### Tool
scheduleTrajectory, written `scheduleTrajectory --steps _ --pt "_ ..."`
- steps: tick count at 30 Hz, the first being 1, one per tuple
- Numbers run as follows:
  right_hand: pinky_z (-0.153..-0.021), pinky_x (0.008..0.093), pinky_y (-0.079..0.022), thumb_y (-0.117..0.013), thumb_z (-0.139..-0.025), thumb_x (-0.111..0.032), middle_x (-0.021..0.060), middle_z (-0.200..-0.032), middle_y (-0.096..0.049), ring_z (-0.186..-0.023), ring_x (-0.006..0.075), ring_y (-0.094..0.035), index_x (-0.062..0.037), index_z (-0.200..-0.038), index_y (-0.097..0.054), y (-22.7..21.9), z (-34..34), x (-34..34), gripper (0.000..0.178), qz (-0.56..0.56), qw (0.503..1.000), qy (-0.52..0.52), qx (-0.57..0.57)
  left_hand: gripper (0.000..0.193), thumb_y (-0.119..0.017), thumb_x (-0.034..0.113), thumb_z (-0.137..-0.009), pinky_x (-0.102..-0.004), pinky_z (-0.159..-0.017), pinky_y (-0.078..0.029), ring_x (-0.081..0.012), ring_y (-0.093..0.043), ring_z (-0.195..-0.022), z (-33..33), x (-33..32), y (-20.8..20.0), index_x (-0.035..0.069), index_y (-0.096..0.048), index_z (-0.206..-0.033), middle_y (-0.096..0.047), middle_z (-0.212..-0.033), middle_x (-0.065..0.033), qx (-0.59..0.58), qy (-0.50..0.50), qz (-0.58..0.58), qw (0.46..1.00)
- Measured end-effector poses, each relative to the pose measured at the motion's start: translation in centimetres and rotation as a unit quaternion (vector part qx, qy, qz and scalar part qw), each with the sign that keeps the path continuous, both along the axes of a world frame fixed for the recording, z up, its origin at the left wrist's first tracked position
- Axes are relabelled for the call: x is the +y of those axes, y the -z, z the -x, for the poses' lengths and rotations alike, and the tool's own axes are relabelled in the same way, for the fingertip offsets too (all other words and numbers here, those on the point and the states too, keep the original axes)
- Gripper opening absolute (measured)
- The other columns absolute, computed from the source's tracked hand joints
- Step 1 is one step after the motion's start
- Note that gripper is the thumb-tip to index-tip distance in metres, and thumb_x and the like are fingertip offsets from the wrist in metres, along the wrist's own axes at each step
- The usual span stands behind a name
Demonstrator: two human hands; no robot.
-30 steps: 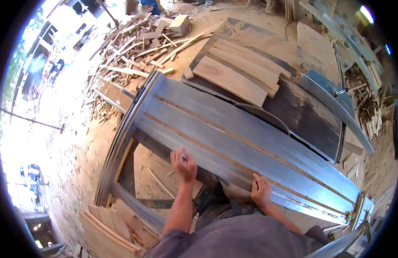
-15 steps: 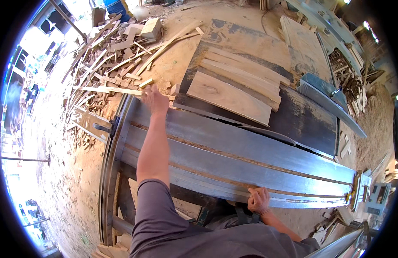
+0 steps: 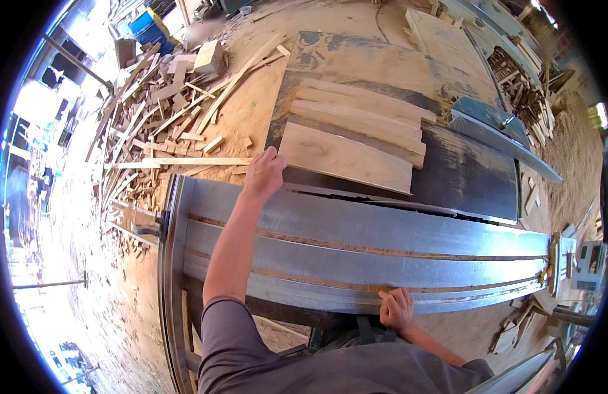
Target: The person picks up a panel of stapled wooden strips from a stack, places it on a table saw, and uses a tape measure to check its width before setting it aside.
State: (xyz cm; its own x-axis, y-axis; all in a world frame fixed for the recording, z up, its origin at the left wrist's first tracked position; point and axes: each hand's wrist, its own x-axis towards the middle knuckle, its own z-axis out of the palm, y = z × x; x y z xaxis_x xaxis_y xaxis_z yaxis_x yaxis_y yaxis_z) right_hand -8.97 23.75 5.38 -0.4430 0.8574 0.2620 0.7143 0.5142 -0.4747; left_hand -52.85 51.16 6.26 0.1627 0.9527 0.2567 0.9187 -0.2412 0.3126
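Harsh white daylight (image 3: pixel 54 217) pours in along the open left side. Off the saw table's (image 3: pixel 471 176) left edge, the sandy floor (image 3: pixel 248 113) lies under a heap of wood offcuts (image 3: pixel 141 125), a blue-and-yellow drum (image 3: pixel 148 30) behind. Past its far right corner stand more wood strips (image 3: pixel 509 77); brown, dusty ground (image 3: pixel 570 167) borders the right edge.

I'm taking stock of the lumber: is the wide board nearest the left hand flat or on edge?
Flat: the wide board lies with its broad face up on the dark tabletop.
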Motion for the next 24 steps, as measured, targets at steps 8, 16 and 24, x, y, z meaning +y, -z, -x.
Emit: scheduleTrajectory --steps 8,16,24 --pt "-0.062 0.0426 -0.044 -0.059 -0.065 0.001 0.0086 -0.083 -0.053 -0.073 0.0308 -0.054 -0.0066 -0.099 -0.068 0.3 0.3 0.5 0.035 -0.004 1.0 0.004 -0.024 0.043 -0.064 0.026 -0.093 -0.0409 -0.114 -0.038 -0.0346 -0.047 -0.137 -1.1 9.9 -0.8 0.001 -0.063 -0.128 -0.051 -0.148 -0.0157 -0.122 -0.087 0.037 0.988" --pt "-0.066 0.0464 -0.045 -0.059 -0.067 -0.003 0.009 -0.087 -0.053 -0.077 0.0317 -0.055 -0.0081 -0.103 -0.068 -0.1 1.0 0.8 0.038 0.025 0.998 0.017 -0.055 0.055 -0.051 0.039 -0.101 -0.0467 -0.124 -0.023 -0.0325 -0.029 -0.151 -4.9 22.0 0.8 0.007 -0.048 -0.146 -0.037 -0.16 -0.0134 0.068 0.011 0.024 0.997" --pt "-0.065 0.0462 -0.045 -0.059 -0.068 -0.007 0.0097 -0.089 -0.054 -0.075 0.0316 -0.054 -0.0085 -0.101 -0.068 0.8 1.1 -0.1 0.034 -0.02 0.994 0.069 -0.081 0.054 -0.048 0.044 -0.101 -0.0458 -0.12 -0.028 -0.0314 -0.042 -0.141 -5.7 24.4 1.5 0.009 -0.055 -0.141 -0.052 -0.145 -0.014 0.072 0.02 0.02 0.997"
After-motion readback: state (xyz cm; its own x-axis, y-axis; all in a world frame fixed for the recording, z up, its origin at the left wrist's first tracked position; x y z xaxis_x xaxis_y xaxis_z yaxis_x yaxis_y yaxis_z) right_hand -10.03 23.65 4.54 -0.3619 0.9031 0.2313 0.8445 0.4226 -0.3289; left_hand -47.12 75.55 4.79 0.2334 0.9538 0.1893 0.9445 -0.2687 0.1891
